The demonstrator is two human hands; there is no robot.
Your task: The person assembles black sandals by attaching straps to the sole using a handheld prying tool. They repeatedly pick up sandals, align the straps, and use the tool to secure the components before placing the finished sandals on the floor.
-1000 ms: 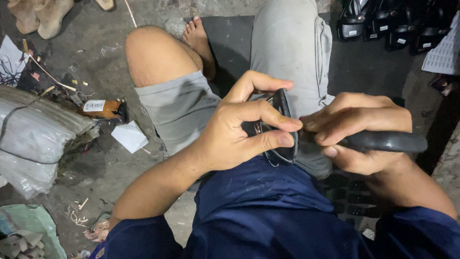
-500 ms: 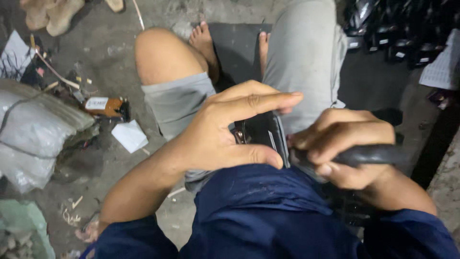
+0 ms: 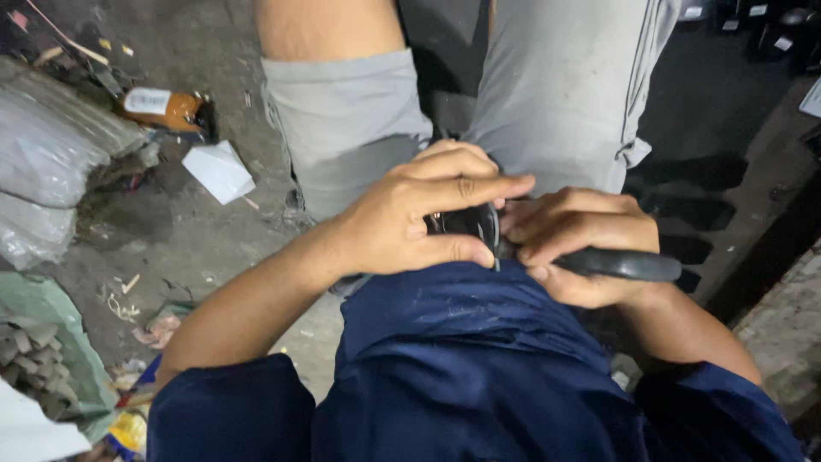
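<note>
left hand [image 3: 410,214] clamping small black part [image 3: 466,224] | right hand [image 3: 573,244] gripping black tool handle [image 3: 629,263], 3 o'clock | fingers hiding part | orange bottle [image 3: 162,107] lying 10 o'clock

The floor [image 3: 214,248] was bare, dirty concrete, grey and strewn with small scraps and splinters. A white scrap of paper [image 3: 219,170] lay on it near the person's knee. Farther up sat an orange bottle [image 3: 162,109] on its side, with a pale label. Clear plastic bags [image 3: 51,162] were heaped along the left edge, just beside the bottle. Below them lay a green sheet [image 3: 51,325] with grey, ridged pieces [image 3: 30,351] on it. Small coloured litter [image 3: 137,419] lay at the bottom left. To the right the floor was dark, and a rough stone slab [image 3: 787,334] sat at the edge.
</note>
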